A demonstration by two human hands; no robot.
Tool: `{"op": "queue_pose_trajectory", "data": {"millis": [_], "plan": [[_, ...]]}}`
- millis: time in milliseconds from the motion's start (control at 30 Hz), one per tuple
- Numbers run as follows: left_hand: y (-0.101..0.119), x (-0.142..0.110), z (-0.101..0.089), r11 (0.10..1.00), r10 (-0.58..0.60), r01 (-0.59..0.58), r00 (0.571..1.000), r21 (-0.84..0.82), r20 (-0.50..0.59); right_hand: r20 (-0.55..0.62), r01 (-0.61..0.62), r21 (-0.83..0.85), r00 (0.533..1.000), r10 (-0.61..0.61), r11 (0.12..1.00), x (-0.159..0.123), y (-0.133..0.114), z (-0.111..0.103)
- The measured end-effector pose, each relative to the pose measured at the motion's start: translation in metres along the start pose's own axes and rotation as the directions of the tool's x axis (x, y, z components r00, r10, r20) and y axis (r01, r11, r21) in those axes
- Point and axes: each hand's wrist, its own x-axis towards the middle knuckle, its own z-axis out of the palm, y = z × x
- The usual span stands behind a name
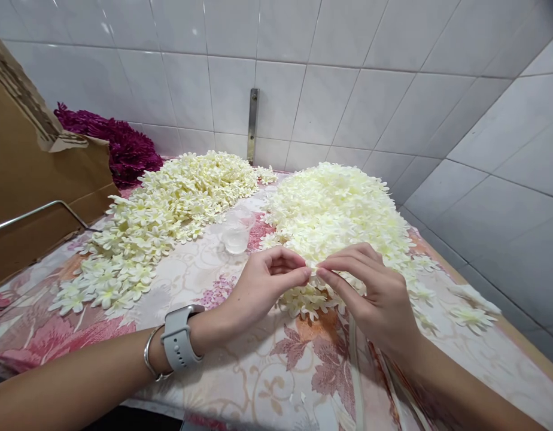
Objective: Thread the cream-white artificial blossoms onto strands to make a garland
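My left hand point(270, 278) and my right hand point(377, 293) meet fingertip to fingertip at the near edge of a pile of pale cream flowers point(330, 203). Thumb and fingers of each are pinched together. Whatever small pale thing lies between them blends into the flowers behind, so I cannot make it out. A grey-banded watch point(181, 336) and a silver bangle point(151, 353) are on my left wrist. To the left spreads a second heap of cream flowers point(182, 197) with yellowish centres. Between the two heaps stands a small clear plastic cup point(236, 232).
A cardboard box point(47, 173) stands at the left, with a bent metal rod point(43, 212) before it. Behind it are purple flowers point(119, 143). A patterned cloth point(240, 371) covers the table. A metal bracket point(252, 123) is fixed to the tiled wall. Loose flowers point(471, 317) lie rightward.
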Motion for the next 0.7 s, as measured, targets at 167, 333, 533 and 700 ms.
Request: {"op": "queue_pose_trajectory", "data": {"millis": [167, 333, 533, 700], "plan": [[0.0011, -0.0015, 0.002, 0.999, -0.033, 0.032, 0.999, -0.026, -0.034, 0.051, -0.172, 0.101, 0.985, 0.168, 0.98, -0.0015, 0.0005, 0.0007], [-0.0006, 0.0007, 0.0016, 0.998, -0.045, 0.042, 0.998, -0.054, -0.044, -0.325, -0.229, -0.041, 0.923, 0.204, 0.973, -0.0028, 0.0033, -0.0012], [0.0007, 0.0011, 0.0008, 1.0, -0.013, 0.013, 0.999, -0.013, -0.039, -0.074, 0.162, -0.2, 0.981, -0.18, 0.966, 0.0, 0.0005, 0.001], [0.0, 0.0009, 0.0002, 1.0, -0.012, 0.012, 1.0, -0.012, -0.021, -0.049, 0.055, -0.076, 0.997, -0.059, 0.996, -0.0016, 0.0018, 0.0023]]}}
